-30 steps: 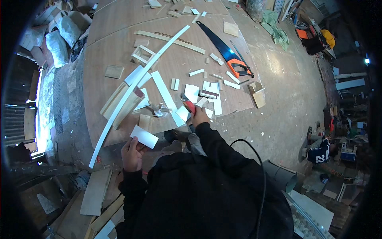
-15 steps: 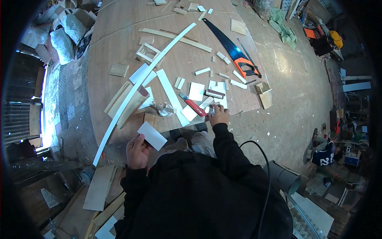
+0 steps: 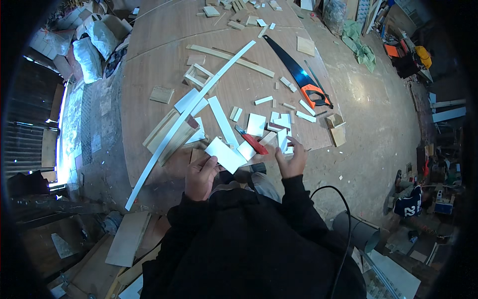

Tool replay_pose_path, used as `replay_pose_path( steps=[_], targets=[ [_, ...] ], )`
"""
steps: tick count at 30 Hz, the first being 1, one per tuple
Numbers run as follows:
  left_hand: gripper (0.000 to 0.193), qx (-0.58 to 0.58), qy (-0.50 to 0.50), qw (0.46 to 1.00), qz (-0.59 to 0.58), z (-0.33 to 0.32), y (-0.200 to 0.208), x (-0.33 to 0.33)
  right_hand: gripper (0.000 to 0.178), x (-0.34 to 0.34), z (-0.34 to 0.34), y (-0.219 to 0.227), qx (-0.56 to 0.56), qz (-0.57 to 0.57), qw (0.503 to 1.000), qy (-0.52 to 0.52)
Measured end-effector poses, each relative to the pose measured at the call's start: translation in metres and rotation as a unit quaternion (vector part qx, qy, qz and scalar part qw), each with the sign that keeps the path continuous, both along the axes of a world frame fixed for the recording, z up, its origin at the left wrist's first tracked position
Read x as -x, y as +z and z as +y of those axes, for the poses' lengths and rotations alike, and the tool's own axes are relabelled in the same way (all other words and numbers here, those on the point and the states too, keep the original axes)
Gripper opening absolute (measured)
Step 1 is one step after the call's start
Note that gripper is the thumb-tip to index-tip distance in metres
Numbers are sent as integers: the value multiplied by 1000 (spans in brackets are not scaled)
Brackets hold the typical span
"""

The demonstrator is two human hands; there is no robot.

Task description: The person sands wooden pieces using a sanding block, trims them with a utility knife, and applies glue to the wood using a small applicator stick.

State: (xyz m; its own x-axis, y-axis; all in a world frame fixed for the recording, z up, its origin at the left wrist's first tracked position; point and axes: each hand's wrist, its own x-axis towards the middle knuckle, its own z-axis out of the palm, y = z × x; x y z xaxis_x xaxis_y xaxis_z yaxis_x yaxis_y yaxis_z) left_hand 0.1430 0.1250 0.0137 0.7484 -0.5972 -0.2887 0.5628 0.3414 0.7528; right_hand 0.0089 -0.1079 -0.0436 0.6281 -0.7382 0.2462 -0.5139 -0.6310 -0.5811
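My left hand is closed on a thin white rectangular panel, gripped at its near left corner between thumb and fingers and raised just over the table's front edge. My right hand has thumb and forefinger apart, with nothing visible in its grasp. It hovers beside a narrow white strip and other small white pieces. Between the hands lies a red utility knife, across small white blocks. A white square panel rests just beyond the knife.
A long white strip crosses wooden boards and a small wooden frame at left. An orange-handled handsaw lies far right on the wooden table. A black cable loops beside my right arm.
My left hand has brought the white panel up and right, over the table's edge. My right hand has drawn back from beside the knife, its fingers spreading; the view has shifted slightly.
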Motion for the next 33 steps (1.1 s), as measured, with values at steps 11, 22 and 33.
replay_pose_path(
  steps=[11,22,33],
  targets=[
    [30,118,-87,989,-19,-18,29,-9,57,-41,77,141,-34,-95,972,214],
    [45,178,-60,980,61,3,38,-19,65,-50,82,157,-22,-64,927,370],
    [39,133,-113,984,-40,25,20,-21,54,-44,96,140,-86,-83,910,398]
  ],
)
